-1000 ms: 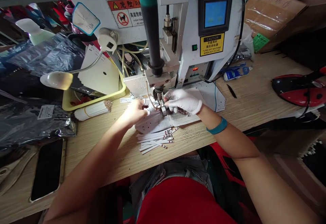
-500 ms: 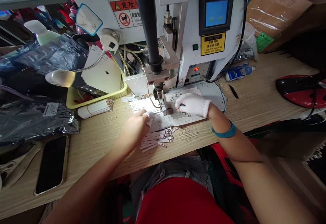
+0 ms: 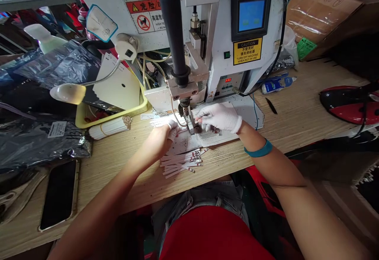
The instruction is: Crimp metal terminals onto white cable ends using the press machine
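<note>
My left hand point(image 3: 166, 135), with white covering on its fingertips, is closed at the left side of the machine's tip point(image 3: 189, 124), over white strips point(image 3: 161, 122). What it pinches is too small to make out. My right hand point(image 3: 219, 118), in a white glove, has thumb and forefinger pressed together just right of the tip, above a grey pad point(image 3: 211, 137) with small parts. Anything between those fingers is hidden. Below the machine's base plate lies a loose pile of white strips with small ends point(image 3: 182, 163).
A banded bundle of white strips point(image 3: 109, 128) lies beside a yellow basket point(image 3: 130, 112). A phone point(image 3: 59, 195) is at the left, near a lamp head point(image 3: 68, 93). A black tool point(image 3: 271, 105) and blue packet point(image 3: 278, 83) lie right of the machine point(image 3: 219, 66).
My right hand has moved left and slightly up, closer to the machine's tip. My left hand has shifted slightly up. The red display reading has changed.
</note>
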Available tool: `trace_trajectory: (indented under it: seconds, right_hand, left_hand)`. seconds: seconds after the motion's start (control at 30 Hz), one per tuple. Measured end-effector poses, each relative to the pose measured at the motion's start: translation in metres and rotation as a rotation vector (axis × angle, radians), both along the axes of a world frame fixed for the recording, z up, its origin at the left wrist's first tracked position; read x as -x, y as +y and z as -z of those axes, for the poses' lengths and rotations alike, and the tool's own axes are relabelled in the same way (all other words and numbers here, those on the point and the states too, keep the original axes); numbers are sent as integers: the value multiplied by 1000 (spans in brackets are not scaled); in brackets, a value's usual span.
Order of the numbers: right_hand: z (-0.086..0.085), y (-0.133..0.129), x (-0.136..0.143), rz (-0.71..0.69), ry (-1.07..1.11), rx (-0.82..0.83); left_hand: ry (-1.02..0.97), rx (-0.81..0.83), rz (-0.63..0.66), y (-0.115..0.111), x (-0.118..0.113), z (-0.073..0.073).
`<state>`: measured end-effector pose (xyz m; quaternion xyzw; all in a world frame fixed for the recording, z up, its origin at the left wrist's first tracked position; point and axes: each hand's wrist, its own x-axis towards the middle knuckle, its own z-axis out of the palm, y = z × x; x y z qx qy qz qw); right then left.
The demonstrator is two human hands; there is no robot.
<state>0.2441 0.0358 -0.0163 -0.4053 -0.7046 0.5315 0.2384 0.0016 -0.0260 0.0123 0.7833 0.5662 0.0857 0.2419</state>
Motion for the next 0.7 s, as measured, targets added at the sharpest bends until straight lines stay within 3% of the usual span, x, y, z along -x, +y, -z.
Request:
trace_trajectory:
  seconds: [0.2, 0.4, 0.7]
  right_hand:
    - [-1, -1, 11, 88, 169, 160]
    - [2, -4, 19, 103, 230, 213]
    - [-1, -5, 23, 80, 214, 261]
  left_hand:
    - [-340, 182, -25, 15, 5, -3]
    - [-333, 260, -148, 22, 6, 3]
    - [-423, 296, -117, 22, 3, 4]
